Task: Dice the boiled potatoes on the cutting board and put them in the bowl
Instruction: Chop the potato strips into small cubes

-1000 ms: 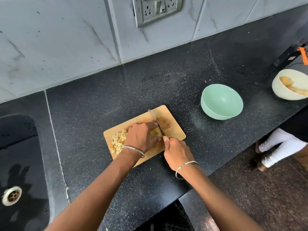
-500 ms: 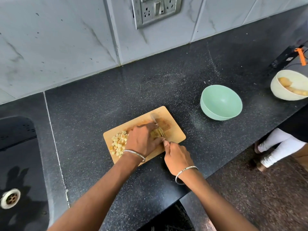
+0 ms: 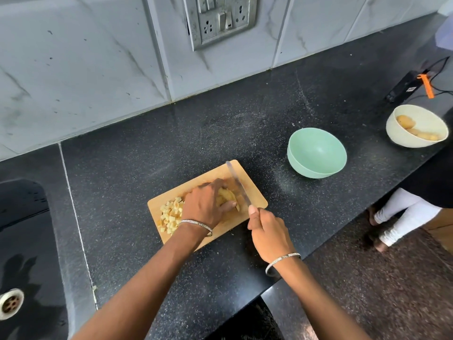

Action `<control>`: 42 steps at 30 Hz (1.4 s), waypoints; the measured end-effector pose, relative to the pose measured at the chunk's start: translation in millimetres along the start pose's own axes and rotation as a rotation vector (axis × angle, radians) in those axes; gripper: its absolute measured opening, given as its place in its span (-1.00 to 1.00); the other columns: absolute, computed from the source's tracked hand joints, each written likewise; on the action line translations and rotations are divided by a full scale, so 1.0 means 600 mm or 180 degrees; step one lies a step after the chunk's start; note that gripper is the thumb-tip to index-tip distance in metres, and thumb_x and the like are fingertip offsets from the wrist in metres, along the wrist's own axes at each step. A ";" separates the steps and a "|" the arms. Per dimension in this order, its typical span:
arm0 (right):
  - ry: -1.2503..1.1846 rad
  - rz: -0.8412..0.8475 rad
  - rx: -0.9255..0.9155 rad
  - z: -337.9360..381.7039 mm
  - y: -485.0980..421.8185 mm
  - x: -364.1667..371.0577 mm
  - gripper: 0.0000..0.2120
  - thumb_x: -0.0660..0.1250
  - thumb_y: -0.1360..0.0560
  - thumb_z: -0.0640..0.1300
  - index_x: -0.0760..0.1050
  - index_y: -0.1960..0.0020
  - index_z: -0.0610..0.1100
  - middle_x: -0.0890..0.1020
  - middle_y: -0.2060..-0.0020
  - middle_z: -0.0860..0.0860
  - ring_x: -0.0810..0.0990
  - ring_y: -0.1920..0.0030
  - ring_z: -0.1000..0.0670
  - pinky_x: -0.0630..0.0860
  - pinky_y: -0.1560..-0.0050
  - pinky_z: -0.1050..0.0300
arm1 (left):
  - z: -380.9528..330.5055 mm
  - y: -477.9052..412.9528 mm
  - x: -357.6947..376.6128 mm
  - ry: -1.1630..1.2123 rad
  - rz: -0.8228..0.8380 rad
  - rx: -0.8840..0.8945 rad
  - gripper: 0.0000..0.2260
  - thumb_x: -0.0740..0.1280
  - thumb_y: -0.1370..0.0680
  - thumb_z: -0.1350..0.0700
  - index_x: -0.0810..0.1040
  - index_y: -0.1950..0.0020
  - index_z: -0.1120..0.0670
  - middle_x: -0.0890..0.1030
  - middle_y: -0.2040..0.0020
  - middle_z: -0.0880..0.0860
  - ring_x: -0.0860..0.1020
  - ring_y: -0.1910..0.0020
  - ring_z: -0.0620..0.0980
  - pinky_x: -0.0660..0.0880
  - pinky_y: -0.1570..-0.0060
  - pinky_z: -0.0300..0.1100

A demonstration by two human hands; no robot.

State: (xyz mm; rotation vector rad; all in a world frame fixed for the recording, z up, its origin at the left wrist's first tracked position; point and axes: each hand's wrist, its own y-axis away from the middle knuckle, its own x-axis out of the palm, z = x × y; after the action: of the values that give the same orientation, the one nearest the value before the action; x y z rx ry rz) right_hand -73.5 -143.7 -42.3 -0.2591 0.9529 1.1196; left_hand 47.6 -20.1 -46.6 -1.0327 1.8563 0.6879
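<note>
Left fingers [image 3: 212, 186] atop potato [image 3: 226, 197], beside knife [image 3: 239, 185]

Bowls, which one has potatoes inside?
The cream bowl at the far right: whole potatoes lie in it. The green bowl, nearer the cutting board, has nothing inside.

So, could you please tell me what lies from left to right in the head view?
Sink drain, diced potato, left hand holding the uncut potato, right hand gripping the knife, green bowl, cream bowl of whole potatoes.
</note>
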 end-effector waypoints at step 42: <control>-0.0305 -0.0105 -0.0372 -0.001 -0.076 -0.007 -0.71 0.25 -0.56 0.14 0.48 0.21 -0.03 0.54 0.36 0.03 0.53 0.30 -0.05 0.47 0.21 0.01 | 0.010 -0.011 -0.020 -0.0556 0.0158 0.0104 -0.55 0.46 -0.40 -0.16 0.54 -0.26 -0.10 0.62 -0.06 0.01 0.57 -0.04 0.07 0.52 0.01 -0.09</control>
State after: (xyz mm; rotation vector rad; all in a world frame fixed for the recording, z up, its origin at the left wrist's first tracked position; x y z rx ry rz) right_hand -35.4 -167.5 -51.8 -0.3122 0.7971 1.1490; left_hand 59.1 -14.0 -39.2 -0.8794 1.7405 0.7506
